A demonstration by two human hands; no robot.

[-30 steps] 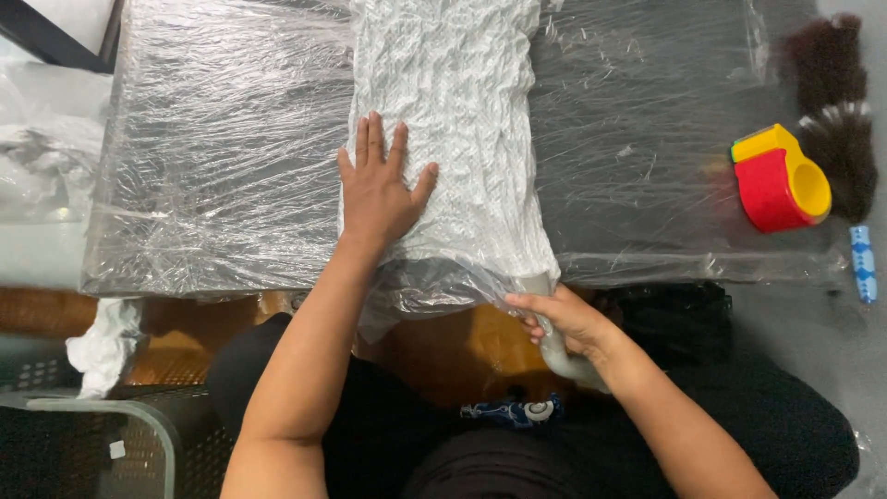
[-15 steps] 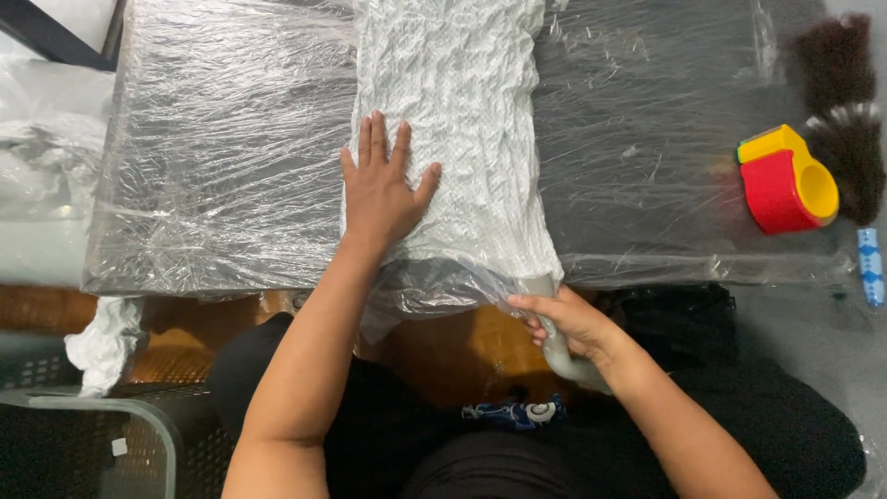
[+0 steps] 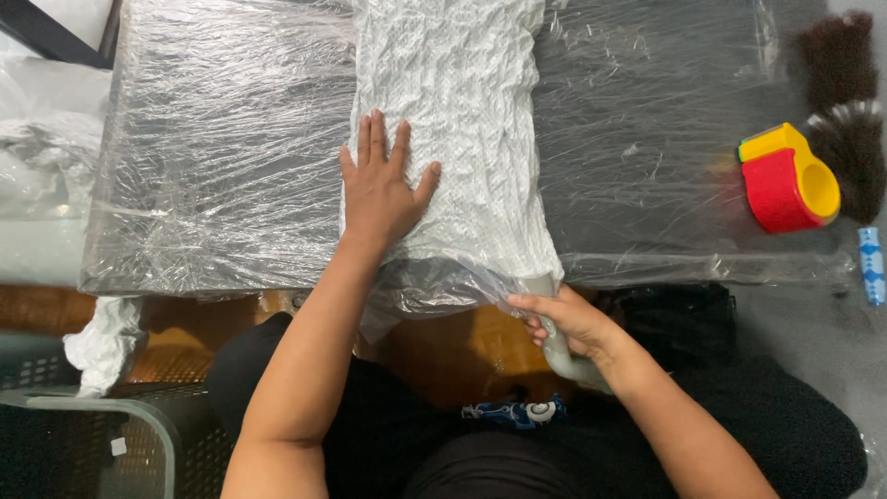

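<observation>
The left hand [image 3: 381, 189] is lying flat and open, fingers spread, pressing down on the near part of a crinkled white cloth [image 3: 453, 120] that is sealed inside a clear plastic bag [image 3: 434, 286]. The right hand [image 3: 565, 319] is closing around a pale grey hose [image 3: 559, 346] at the near corner of that bag, thumb and fingers curling about it just where it is meeting the plastic at the table's edge. The cloth is running away from the left hand toward the far side of the table, and its near end is lying between the two hands.

Under both hands a table covered in wrinkled clear film [image 3: 212, 157] is stretching out to either side. Well out beyond the right hand, a red and yellow tape dispenser [image 3: 785, 180] is sitting on the film, with a dark brush [image 3: 845, 111] just past it and a small blue strip [image 3: 871, 265] nearer the edge. Below and outward of the left forearm, a crumpled white rag [image 3: 102, 337] is hanging at the table's corner above a grey mesh basket [image 3: 102, 444].
</observation>
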